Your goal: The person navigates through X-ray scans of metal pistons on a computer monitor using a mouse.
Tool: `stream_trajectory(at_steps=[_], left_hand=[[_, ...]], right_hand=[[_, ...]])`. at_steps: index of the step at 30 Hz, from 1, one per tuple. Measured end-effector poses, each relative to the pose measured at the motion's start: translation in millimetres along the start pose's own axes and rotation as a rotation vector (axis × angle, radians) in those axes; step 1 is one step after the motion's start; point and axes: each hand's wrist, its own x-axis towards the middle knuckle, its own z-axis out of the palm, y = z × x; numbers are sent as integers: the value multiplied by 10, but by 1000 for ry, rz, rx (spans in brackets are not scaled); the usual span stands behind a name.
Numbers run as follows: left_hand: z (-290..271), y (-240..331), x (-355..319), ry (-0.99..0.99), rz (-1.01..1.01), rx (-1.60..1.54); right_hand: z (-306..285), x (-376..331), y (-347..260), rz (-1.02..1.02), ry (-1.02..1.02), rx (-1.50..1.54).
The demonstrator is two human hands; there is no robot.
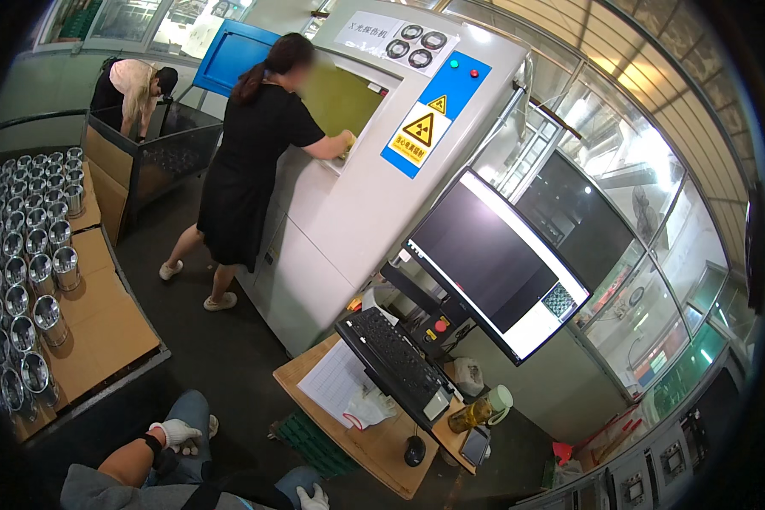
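Observation:
My left hand [177, 433], in a white knit glove with a dark band at the wrist, rests on my left thigh. Its fingers lie loosely over the trousers and hold nothing that I can see. At the lower edge, my right hand [313, 498], gloved in white too, lies on my right knee with its fingers apart. Nearest to it stands a wooden desk [314, 378]. On that desk are a black keyboard [391, 357], a black mouse [414, 450], a sheet of paper [331, 378] and a loose white glove [370, 410].
Many shiny metal cylinders [42, 272] stand on cardboard [102, 327] at left. A person in black [251, 161] reaches into a large grey cabinet [331, 246]. Another person [136, 93] bends over a bin [174, 153]. A monitor [493, 263] and a bottle [470, 415] are at right.

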Motion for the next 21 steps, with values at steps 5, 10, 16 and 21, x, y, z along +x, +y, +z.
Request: stream_trajectory(at_steps=[5, 10, 16, 21], left_hand=[[-12, -7, 29, -17, 8, 21], [-20, -77, 129, -36, 15, 30], [-5, -71, 76, -22, -8, 62], [1, 21, -13, -6, 14, 29]], right_hand=[[-34, -38, -58, 14, -7, 2], [-67, -69, -94, 43, -30, 3], [-77, -92, -91, 38, -37, -25], [-40, -32, 0, -6, -33, 19]])
